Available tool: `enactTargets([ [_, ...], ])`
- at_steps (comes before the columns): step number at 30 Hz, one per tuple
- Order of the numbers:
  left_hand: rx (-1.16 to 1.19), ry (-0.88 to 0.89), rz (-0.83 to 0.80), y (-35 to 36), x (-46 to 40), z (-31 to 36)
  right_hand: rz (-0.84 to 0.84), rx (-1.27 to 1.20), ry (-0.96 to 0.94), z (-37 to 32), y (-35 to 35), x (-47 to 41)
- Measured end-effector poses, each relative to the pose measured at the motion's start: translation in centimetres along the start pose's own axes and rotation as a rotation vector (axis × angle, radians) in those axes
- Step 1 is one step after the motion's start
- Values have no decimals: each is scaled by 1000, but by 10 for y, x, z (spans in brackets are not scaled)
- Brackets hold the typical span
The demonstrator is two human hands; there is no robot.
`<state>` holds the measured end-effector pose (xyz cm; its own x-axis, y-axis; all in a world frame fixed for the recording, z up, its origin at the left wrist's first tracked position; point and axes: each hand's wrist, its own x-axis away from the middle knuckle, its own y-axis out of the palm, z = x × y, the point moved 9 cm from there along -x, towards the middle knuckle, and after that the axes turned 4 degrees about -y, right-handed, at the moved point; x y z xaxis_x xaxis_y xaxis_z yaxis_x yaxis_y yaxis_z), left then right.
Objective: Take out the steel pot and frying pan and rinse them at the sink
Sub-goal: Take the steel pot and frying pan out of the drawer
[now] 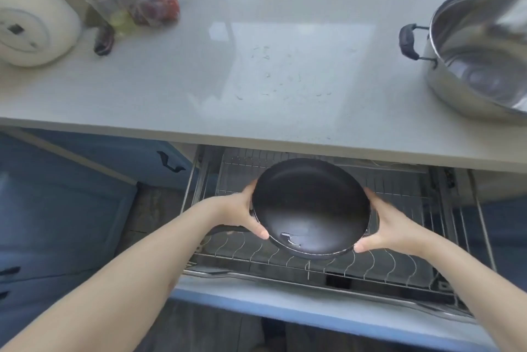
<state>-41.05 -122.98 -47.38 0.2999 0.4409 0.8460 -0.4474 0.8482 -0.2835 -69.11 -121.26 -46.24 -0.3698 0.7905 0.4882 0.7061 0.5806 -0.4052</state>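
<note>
The frying pan (310, 207) sits level between the two hands above the pulled-out wire dish rack (399, 251), with the worktop's front edge overhanging just behind it. The left hand (242, 213) grips the rim on the pan's left side, thumb curled over the near edge, and the right hand (390, 226) grips the opposite rim the same way, so both are closed round the pan and neither is free. The pan's long axis runs sideways: its dark handle (228, 229) sticks out to the left, passing under the left hand toward that forearm, which makes the left hand the nearer one to take the handle. To clear the drawer, the pan probably has to come toward the person and up past the counter edge. It is a round, dark, non-stick pan with a smooth matte inside and a small bead of water lying near the front of the floor; whether its base touches the rack wires I cannot tell. The steel pot (479, 57) already stands on the pale countertop (199, 80) at far right, well apart from the hands, shiny, open-topped, with a black side handle facing left.
</note>
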Motion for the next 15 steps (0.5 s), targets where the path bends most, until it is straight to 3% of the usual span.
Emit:
enactTargets([
  [9, -14, 23, 65, 23, 110, 3, 46, 68, -37, -68, 13, 93],
  [15, 83, 146, 229, -15, 179, 29, 223, 179, -129, -128, -24, 117],
])
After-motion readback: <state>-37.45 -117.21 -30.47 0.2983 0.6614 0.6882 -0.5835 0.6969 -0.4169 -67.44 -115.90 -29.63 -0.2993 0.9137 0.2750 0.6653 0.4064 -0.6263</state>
